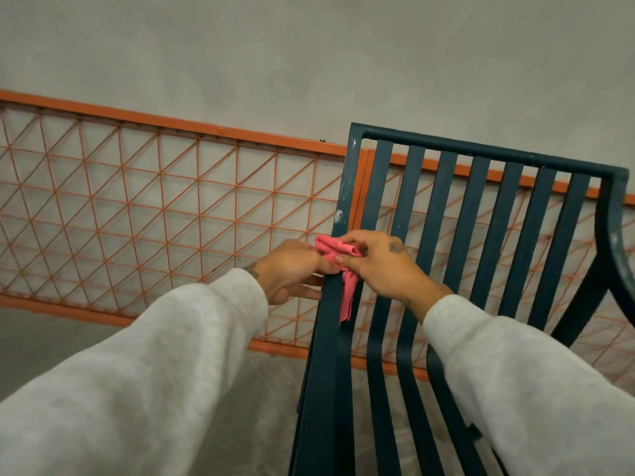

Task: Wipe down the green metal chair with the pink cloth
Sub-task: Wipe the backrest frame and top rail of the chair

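Observation:
The dark green metal chair (481, 214) fills the right half of the head view, its slatted back facing me with pale smears on the left upright. A pink cloth (331, 250) is bunched against that left upright, with a strip hanging down between the bars. My left hand (292, 273) holds the cloth from the left of the upright, fingers curled round the cloth and the frame. My right hand (381, 262) pinches the cloth from the right side, its fingers bent over the fabric.
An orange metal lattice railing (137, 207) runs behind the chair from left to right. Beyond it is a grey plaster wall (309, 56). Grey floor (51, 345) shows at lower left. The chair's curved armrest (615, 242) stands at the far right.

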Action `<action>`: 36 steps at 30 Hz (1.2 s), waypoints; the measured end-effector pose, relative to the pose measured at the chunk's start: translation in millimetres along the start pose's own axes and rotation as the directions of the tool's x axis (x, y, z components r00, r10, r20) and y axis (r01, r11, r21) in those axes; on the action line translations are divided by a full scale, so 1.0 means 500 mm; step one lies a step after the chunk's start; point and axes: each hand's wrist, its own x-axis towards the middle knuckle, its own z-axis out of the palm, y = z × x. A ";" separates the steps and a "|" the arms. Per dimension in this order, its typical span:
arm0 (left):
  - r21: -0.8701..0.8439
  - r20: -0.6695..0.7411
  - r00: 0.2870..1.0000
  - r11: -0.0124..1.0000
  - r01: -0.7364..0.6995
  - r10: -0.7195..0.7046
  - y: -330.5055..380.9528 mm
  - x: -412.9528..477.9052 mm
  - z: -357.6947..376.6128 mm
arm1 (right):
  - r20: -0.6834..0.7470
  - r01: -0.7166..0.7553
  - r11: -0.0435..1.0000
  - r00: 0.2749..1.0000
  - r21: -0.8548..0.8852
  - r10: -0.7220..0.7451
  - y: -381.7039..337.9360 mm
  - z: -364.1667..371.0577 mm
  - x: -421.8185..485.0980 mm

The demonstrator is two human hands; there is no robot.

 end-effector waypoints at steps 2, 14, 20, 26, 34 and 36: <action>-0.005 0.022 1.000 1.000 0.003 -0.003 0.003 0.003 0.000 | 0.032 0.015 1.000 0.999 0.016 -0.015 -0.001 -0.010 -0.005; 0.017 0.145 0.989 0.999 0.039 -0.041 0.012 0.009 -0.020 | 0.427 -0.050 0.998 0.903 -0.033 0.059 -0.022 -0.147 0.048; 0.084 0.022 1.000 0.996 0.013 -0.015 0.020 0.023 -0.007 | -0.131 0.060 0.989 0.988 -0.134 -0.078 -0.050 -0.174 0.125; 0.111 0.040 0.998 0.993 0.035 -0.040 0.030 0.022 -0.008 | -0.296 0.079 0.946 0.939 -0.314 -0.177 -0.033 -0.113 0.190; 0.101 0.089 0.994 0.994 0.050 -0.059 0.033 0.027 -0.012 | -0.089 0.125 0.908 0.981 -0.400 -0.175 0.014 -0.016 0.111; 0.105 0.089 0.995 0.994 0.044 -0.053 0.030 0.028 -0.012 | 0.022 0.195 0.885 0.978 -0.422 -0.205 0.013 -0.018 0.082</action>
